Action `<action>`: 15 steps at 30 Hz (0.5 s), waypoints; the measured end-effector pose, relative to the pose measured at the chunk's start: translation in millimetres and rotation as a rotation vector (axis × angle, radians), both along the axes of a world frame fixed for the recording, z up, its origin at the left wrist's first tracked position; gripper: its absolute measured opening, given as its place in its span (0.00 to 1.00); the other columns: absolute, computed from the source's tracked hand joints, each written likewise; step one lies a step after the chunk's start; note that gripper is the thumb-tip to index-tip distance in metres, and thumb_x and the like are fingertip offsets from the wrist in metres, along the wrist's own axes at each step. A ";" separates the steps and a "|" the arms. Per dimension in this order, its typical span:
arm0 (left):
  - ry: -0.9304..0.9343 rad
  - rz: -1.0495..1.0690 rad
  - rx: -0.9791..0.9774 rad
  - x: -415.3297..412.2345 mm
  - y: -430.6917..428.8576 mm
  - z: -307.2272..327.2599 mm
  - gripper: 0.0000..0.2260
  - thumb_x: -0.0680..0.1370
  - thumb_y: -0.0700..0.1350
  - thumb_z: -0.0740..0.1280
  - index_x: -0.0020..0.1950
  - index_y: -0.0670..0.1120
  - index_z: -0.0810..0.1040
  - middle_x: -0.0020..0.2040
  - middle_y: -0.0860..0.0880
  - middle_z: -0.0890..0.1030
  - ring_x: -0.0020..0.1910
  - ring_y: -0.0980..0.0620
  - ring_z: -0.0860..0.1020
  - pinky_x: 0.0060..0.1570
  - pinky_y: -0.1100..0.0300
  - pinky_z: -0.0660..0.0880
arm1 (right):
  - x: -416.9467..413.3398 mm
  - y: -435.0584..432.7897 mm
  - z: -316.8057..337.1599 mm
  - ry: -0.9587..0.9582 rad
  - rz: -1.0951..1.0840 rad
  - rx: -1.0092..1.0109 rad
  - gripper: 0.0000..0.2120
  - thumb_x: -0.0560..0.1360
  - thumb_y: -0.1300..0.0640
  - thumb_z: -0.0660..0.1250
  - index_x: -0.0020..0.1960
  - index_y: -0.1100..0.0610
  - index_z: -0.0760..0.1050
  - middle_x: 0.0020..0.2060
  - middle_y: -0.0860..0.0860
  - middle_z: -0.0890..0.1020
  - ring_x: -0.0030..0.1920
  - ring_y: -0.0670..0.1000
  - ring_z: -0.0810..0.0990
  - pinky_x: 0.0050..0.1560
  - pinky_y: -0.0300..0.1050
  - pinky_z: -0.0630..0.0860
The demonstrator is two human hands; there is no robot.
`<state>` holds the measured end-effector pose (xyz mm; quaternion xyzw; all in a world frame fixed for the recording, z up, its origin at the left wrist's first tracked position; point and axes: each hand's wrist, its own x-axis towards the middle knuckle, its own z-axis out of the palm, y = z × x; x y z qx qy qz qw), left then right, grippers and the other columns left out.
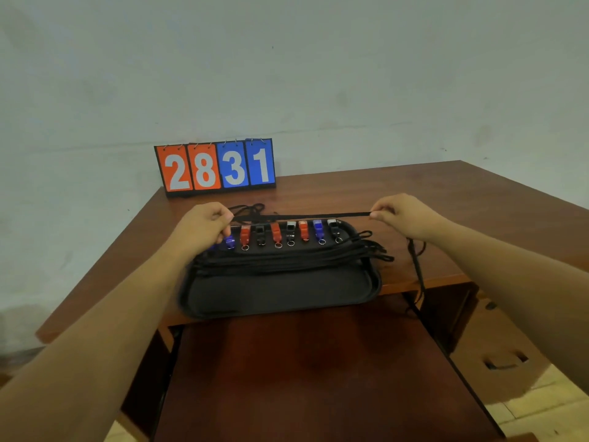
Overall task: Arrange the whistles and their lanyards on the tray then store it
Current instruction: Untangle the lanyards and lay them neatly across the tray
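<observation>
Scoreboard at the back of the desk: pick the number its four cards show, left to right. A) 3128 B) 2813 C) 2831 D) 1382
C: the scoreboard shows two orange cards reading 2 and 8, then two blue cards reading 3 and 1.

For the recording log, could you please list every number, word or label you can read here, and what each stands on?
"2" and "8": white digits on the two orange cards of the flip scoreboard at the back of the table.
"3" and "1": white digits on its two blue cards.
Whistles on the tray: no readable markings.
</observation>
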<state>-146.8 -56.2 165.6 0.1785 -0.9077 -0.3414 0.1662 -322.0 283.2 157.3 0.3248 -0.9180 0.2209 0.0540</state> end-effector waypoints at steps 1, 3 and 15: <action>-0.002 0.009 0.006 2.6 -1.8 -1.4 0.10 0.83 0.47 0.61 0.47 0.46 0.79 0.38 0.49 0.82 0.33 0.53 0.76 0.40 0.57 0.76 | -1.1 0.0 -1.1 0.004 0.005 0.006 0.13 0.81 0.50 0.62 0.58 0.55 0.80 0.48 0.48 0.81 0.48 0.48 0.78 0.50 0.42 0.71; -0.010 0.021 0.007 6.9 -4.4 -3.8 0.10 0.83 0.46 0.61 0.47 0.45 0.79 0.38 0.47 0.82 0.33 0.53 0.75 0.37 0.60 0.73 | -2.3 0.6 -4.0 0.015 0.010 0.020 0.15 0.81 0.47 0.61 0.55 0.55 0.81 0.45 0.49 0.83 0.45 0.50 0.80 0.47 0.45 0.76; 0.261 -0.065 0.777 -12.7 42.8 22.3 0.07 0.83 0.39 0.59 0.50 0.39 0.76 0.55 0.40 0.82 0.52 0.49 0.82 0.59 0.54 0.78 | -0.7 -22.1 67.0 -0.021 0.023 -0.178 0.17 0.79 0.45 0.63 0.44 0.56 0.83 0.32 0.50 0.77 0.31 0.48 0.73 0.36 0.42 0.70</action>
